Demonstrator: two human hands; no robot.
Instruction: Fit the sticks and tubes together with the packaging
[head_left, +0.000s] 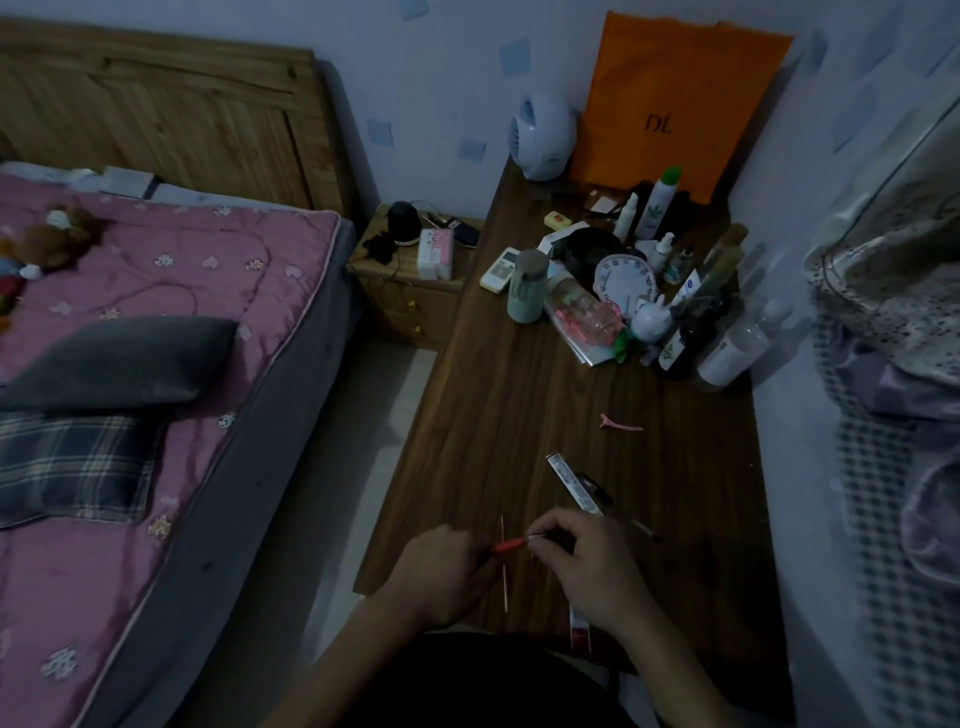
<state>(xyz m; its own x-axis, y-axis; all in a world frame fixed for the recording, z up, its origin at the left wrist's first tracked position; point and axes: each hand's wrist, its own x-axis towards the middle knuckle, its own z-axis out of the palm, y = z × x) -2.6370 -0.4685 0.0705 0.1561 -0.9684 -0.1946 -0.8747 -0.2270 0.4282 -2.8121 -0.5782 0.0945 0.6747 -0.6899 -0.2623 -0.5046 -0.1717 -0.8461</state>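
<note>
Over the near end of a dark wooden desk (519, 426), my left hand (441, 571) grips the lower end of a red pen (511, 545). My right hand (587, 561) pinches the pen's pale upper end with curled fingers. Under the hands a thin pen refill (504, 571) lies lengthwise on the desk. A long narrow white box (571, 483) runs from the desk's middle under my right hand, with its red end (579, 631) showing at the front edge. A black pen (618, 506) lies just right of it.
A pink hair clip (621, 423) lies mid-desk. Bottles, a clock (626, 283), a remote (500, 270) and a cup (527, 293) crowd the far desk, with an orange bag (675, 98) against the wall. A bed (156, 364) is left, a nightstand (410, 280) between.
</note>
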